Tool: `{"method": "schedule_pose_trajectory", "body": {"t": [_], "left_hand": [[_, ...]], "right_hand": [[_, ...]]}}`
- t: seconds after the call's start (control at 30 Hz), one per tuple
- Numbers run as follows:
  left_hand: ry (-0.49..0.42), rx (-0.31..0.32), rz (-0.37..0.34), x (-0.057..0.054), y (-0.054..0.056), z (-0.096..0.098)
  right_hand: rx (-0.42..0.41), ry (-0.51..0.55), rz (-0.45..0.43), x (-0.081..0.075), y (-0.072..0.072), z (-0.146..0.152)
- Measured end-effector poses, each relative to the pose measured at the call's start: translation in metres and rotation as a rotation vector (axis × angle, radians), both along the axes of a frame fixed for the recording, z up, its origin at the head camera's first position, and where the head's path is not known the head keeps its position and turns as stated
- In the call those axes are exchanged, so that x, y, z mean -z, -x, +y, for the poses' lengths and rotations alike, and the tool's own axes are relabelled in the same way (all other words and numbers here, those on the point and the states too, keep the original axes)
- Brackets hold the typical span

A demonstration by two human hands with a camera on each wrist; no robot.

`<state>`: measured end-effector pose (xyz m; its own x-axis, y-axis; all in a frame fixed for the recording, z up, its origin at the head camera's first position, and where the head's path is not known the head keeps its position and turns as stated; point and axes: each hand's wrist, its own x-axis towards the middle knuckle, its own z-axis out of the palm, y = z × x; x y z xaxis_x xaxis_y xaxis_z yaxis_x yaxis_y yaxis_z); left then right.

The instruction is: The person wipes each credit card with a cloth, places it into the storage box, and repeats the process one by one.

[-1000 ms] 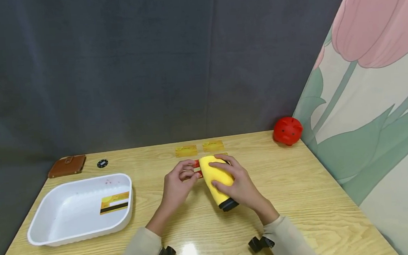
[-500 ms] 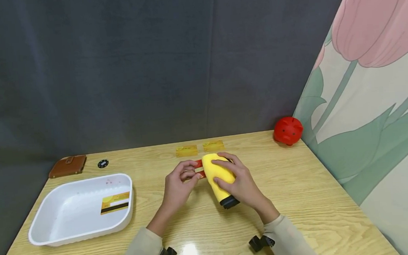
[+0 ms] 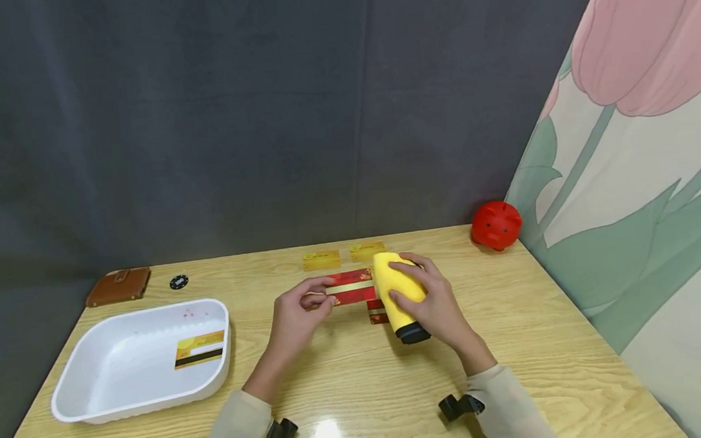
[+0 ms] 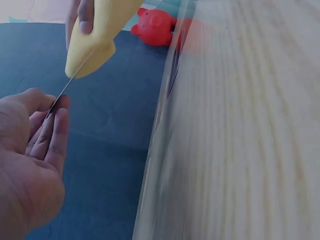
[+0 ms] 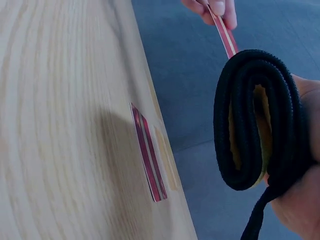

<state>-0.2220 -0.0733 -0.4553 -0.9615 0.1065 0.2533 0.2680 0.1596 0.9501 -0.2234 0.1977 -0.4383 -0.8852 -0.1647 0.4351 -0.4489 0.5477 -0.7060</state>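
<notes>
My left hand (image 3: 293,321) pinches the end of a red card (image 3: 352,288) with a gold stripe, held above the table. The card's other end meets a yellow cloth (image 3: 395,289), folded into a thick roll with a black edge (image 5: 255,120). My right hand (image 3: 435,301) grips this roll from the right, thumb on the near side and fingers over the top. In the left wrist view the card shows edge-on as a thin line against the cloth. Below the roll a second red striped card (image 5: 149,155) lies on the table, partly hidden in the head view.
Two gold cards (image 3: 321,260) lie near the table's back edge. A white tray (image 3: 64,402) with a gold card (image 3: 199,349) in it stands at left. Behind it are a brown wallet (image 3: 118,287) and a black chip (image 3: 179,282). A red piggy bank (image 3: 496,225) stands at back right.
The cloth roll has moved right in my right hand, away from my left hand. Much more of the pinched red card shows now, and the second red card has come into view underneath.
</notes>
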Motion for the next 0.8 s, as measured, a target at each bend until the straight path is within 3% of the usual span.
{"method": "schedule_pose_trajectory", "body": {"t": [0.33, 0.6, 0.8], "left_hand": [[0.019, 0.044, -0.070, -0.0038, 0.0007, -0.0070], [0.034, 0.023, -0.027, -0.0053, 0.0000, -0.0093], [-0.002, 0.062, -0.029, -0.0081, 0.0012, -0.0108]], "right_hand": [[0.028, -0.006, -0.001, -0.0053, -0.0005, 0.0064], [0.025, 0.004, 0.011, -0.0061, -0.0008, 0.0076], [0.025, 0.008, 0.017, -0.0065, 0.0004, 0.0069]]}}
